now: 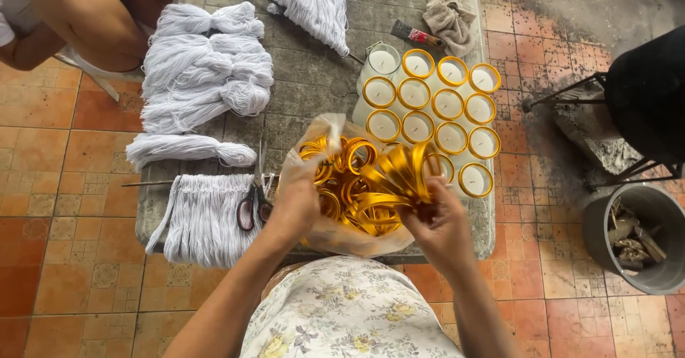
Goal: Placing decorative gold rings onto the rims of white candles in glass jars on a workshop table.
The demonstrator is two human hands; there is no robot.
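Here my left hand [296, 202] gripped the clear bag [325, 233] at six o'clock on the worktop [314, 79], while my right fingers [421, 212] pinched a stack of gold rings [399, 176], seemingly drawing them out toward the candle jars [435, 104] at one o'clock.

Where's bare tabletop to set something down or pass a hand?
The widest bare patch of the grey stone table lies mid-table, between the white yarn bundles and the gold-rimmed white candle jars. A narrower strip runs along the far edge near the red-handled brush and beige rag. The near side is crowded: clear bag of gold rings, both hands, scissors.
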